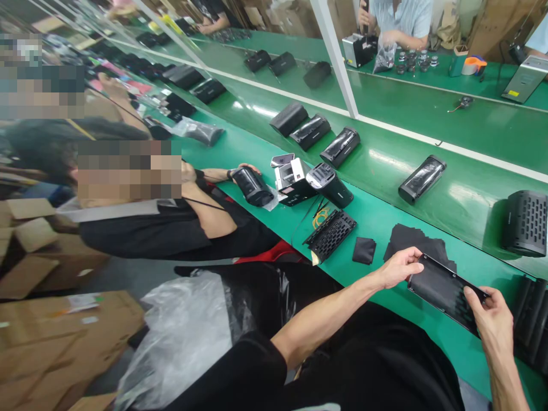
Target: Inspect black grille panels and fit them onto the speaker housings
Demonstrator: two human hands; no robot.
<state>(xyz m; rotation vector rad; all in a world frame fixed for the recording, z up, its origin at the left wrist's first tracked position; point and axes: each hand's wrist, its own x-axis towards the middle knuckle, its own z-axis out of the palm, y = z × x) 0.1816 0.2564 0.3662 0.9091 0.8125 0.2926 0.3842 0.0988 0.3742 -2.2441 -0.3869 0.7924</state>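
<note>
Both my hands hold a flat black rectangular panel (445, 291) just above the near edge of the green bench (377, 228). My left hand (400, 266) pinches its left end, fingers closed on the edge. My right hand (492, 319) grips the right end with the thumb on top. Black cloth pieces (411, 240) lie on the bench right behind the panel, and a small black cloth square (364, 250) lies to their left. A black perforated grille (330, 234) rests further left near some yellow wires (320, 217).
Black speaker housings (422, 179) lie along the green conveyor (471, 200), with a large one (526, 222) at the right. A seated co-worker on my left holds a black housing (253, 186). A plastic bag (188, 337) and cardboard boxes (51, 337) sit by my lap.
</note>
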